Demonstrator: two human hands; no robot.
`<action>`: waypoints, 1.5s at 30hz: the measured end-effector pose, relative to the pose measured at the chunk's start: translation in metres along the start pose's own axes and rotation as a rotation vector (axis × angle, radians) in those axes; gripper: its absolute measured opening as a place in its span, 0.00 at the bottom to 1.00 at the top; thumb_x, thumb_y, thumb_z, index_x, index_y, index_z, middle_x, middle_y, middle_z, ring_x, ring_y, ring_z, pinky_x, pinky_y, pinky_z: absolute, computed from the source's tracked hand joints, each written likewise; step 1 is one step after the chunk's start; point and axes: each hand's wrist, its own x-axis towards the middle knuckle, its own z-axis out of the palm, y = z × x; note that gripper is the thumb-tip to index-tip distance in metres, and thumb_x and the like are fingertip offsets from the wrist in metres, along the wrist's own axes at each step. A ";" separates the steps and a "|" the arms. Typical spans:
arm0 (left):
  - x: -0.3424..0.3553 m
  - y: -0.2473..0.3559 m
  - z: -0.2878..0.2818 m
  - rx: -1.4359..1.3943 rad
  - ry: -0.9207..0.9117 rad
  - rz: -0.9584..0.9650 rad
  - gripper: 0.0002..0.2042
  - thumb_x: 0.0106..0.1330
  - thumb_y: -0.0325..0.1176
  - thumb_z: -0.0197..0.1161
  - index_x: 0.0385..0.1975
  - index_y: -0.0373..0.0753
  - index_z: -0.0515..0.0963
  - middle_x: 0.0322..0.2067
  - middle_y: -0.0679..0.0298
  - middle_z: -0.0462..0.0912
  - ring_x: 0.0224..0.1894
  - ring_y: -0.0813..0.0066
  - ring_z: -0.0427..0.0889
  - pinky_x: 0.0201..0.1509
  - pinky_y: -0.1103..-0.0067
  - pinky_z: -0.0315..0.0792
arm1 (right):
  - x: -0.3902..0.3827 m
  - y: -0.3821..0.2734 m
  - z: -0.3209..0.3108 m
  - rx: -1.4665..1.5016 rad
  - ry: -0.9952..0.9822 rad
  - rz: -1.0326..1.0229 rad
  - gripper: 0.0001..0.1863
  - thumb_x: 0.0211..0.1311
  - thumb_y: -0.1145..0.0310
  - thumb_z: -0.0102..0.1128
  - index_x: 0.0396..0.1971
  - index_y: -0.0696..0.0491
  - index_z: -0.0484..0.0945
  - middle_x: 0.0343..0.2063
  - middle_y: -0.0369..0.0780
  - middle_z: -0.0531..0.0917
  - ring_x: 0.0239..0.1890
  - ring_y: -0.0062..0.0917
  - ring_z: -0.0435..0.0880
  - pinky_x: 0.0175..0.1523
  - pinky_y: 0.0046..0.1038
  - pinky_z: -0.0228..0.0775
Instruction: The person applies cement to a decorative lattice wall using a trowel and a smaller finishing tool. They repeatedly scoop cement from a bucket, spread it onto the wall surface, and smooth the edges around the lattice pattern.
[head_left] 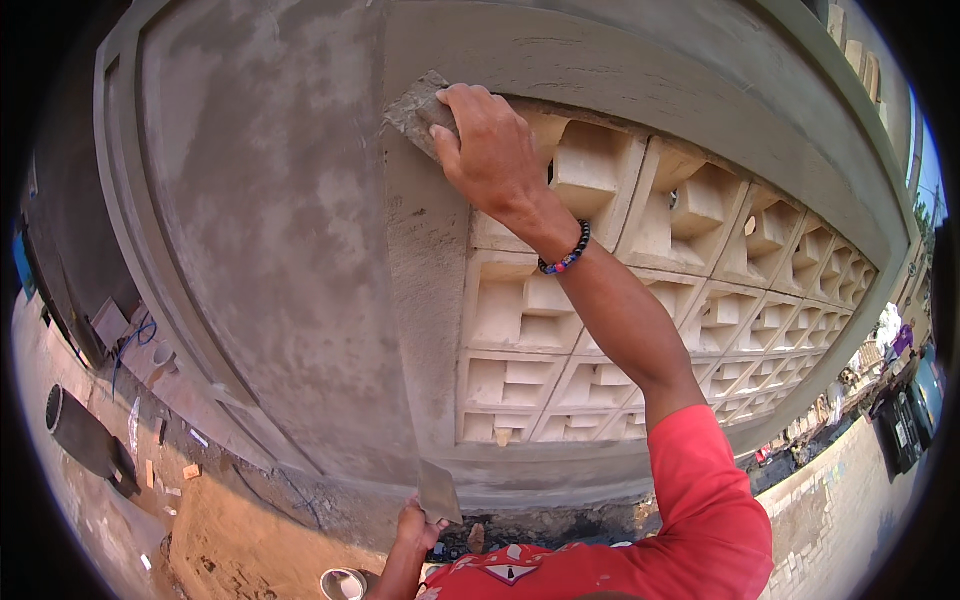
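At the far left edge of the frame a dark pipe [80, 432] lies on the sandy ground, its open end toward the upper left, with small scraps of debris [190, 470] scattered just right of it. A broad grey plastered wall panel [270, 220] fills the left half of the view.

At lower centre the left hand [412, 530] is closed around the handle of a trowel [438, 492]; the flat grey blade stands nearly upright, its long axis running up and slightly left, tip toward the wall's base ledge [520, 475]. Just left of that forearm, at the bottom edge, sits a small round cup [343, 583].

At upper centre the right hand [490, 150] grips a mortar-coated float [415, 112], fingers curled over its back, pressing it flat against the plastered pillar [425, 260] at the corner where the pillar meets the lattice. The float's long axis tilts from upper left to lower right. A beaded bracelet [565, 258] circles the wrist, and a red sleeve [700, 490] covers the upper arm.

Rightward, the cream concrete lattice blocks [700, 260] curve away toward the right edge, where a street [850, 480] shows.
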 end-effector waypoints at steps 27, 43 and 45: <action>-0.025 -0.011 -0.024 -0.175 0.197 0.098 0.12 0.71 0.36 0.40 0.52 0.46 0.60 0.37 0.61 0.76 0.28 0.70 0.78 0.16 0.76 0.71 | 0.045 0.003 -0.005 -0.256 -0.084 -0.329 0.15 0.55 0.69 0.59 0.44 0.53 0.74 0.34 0.41 0.78 0.40 0.34 0.76 0.44 0.34 0.70; -0.098 -0.042 -0.052 -0.813 0.114 0.458 0.17 0.68 0.38 0.50 0.56 0.42 0.65 0.42 0.65 0.78 0.38 0.75 0.81 0.35 0.74 0.77 | -0.335 -0.091 0.018 1.074 -1.473 0.795 0.18 0.63 0.71 0.52 0.52 0.62 0.69 0.41 0.43 0.80 0.42 0.24 0.78 0.47 0.25 0.69; -0.106 -0.048 -0.053 -0.883 0.180 0.512 0.16 0.68 0.37 0.49 0.52 0.39 0.68 0.45 0.64 0.78 0.42 0.72 0.81 0.41 0.72 0.79 | -0.363 -0.109 0.012 1.378 -1.482 1.264 0.19 0.64 0.71 0.50 0.54 0.61 0.67 0.43 0.43 0.79 0.42 0.24 0.79 0.47 0.23 0.71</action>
